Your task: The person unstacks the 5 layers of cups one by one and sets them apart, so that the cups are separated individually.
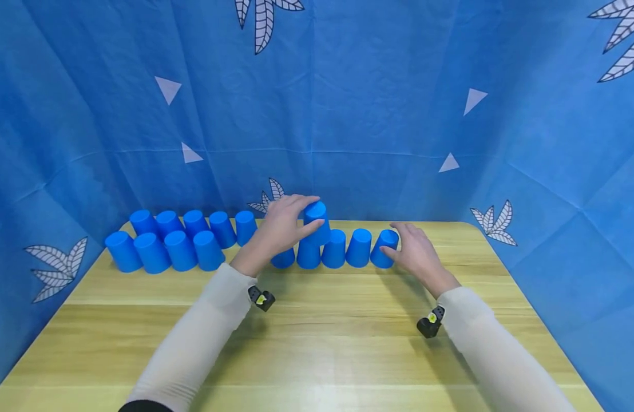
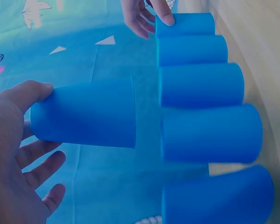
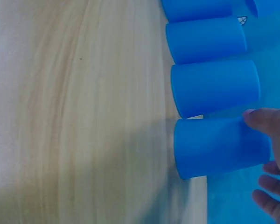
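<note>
Upside-down blue plastic cups stand side by side in a row near the back of the table. My left hand (image 1: 280, 228) pinches one blue cup (image 1: 318, 224) near its closed end, thumb on one side and fingers on the other. That cup is raised above the row, overlapping the top of a standing cup (image 1: 309, 257) in the head view; in the left wrist view a gap separates it from the row. At the row's right end, my right hand (image 1: 416, 252) holds the last cup (image 3: 219, 147) near its top between thumb and fingers, its rim down on the table.
Further left, more inverted blue cups stand in a back row (image 1: 195, 223) and a front row (image 1: 179, 252). The wooden table (image 1: 317, 343) runs back to a blue patterned curtain (image 1: 379, 114) that also hangs on both sides.
</note>
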The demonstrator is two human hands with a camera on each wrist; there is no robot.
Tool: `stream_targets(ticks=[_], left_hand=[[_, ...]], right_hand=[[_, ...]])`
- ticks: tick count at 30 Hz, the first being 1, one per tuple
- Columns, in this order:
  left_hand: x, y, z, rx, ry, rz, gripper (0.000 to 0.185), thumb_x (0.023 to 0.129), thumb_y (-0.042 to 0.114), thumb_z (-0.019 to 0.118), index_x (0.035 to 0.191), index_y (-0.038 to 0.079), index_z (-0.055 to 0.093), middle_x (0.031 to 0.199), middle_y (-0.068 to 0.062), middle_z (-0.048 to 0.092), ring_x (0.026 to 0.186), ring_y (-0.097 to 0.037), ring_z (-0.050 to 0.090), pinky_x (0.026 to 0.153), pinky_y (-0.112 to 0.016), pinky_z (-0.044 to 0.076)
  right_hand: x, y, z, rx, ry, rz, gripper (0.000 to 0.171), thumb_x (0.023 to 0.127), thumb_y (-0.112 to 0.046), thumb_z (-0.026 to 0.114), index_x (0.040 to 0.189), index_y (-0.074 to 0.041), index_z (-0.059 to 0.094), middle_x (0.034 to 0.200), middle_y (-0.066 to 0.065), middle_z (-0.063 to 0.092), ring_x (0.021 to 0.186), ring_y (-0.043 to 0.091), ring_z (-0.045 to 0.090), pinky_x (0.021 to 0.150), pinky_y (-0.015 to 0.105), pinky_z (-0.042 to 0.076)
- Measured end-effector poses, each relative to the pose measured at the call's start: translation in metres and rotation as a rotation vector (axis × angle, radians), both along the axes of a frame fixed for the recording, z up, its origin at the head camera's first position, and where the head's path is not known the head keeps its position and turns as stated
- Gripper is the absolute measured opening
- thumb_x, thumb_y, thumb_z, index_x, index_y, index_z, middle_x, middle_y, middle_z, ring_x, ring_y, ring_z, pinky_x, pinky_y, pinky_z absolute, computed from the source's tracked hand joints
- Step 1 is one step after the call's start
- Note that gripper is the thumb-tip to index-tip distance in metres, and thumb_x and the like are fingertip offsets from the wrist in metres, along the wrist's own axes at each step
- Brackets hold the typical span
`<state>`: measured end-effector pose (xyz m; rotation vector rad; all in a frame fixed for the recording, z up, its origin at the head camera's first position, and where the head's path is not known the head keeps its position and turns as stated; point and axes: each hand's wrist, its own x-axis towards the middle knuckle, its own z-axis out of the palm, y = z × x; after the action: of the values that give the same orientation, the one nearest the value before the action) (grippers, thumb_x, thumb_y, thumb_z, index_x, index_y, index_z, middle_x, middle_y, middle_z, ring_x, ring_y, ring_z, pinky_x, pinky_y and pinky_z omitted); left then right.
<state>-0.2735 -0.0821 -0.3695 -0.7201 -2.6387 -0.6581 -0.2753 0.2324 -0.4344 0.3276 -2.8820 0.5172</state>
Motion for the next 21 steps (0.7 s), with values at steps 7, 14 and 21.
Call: stream_targets(ticks=[7,14,21], left_hand=[[0.021,-0.034,-0.008,-0.014,-0.003,0.037,0.059,0.093,0.047,0.063,0.143,0.018,0.051,0.14,-0.009,0.054,0.132,-0.031,0.044,0.106,-0.058,0.029],[0.038,-0.066,-0.013,-0.03,0.006,0.066,0.058,0.092,0.044,0.065,0.141,0.014,0.054,0.136,-0.011,0.057,0.129,-0.034,0.045,0.103,-0.058,0.03],[0.046,-0.096,-0.014,-0.049,0.04,0.089,0.056,0.091,0.039,0.069,0.138,0.011,0.057,0.133,-0.015,0.059,0.125,-0.038,0.047,0.099,-0.062,0.032]], right_hand=[[-0.001,-0.002,-0.008,0.1,0.124,0.069,0.053,0.096,-0.034,0.063,0.136,-0.002,0.052,0.131,0.022,0.053,0.123,0.043,0.047,0.1,0.057,0.04],[-0.002,-0.002,-0.011,0.105,0.178,0.083,0.049,0.095,-0.031,0.064,0.133,-0.001,0.055,0.126,0.022,0.056,0.118,0.042,0.051,0.098,0.057,0.042],[-0.003,-0.004,-0.009,0.093,0.151,0.07,0.049,0.095,-0.03,0.065,0.133,0.0,0.055,0.127,0.022,0.056,0.12,0.043,0.05,0.099,0.057,0.042]])
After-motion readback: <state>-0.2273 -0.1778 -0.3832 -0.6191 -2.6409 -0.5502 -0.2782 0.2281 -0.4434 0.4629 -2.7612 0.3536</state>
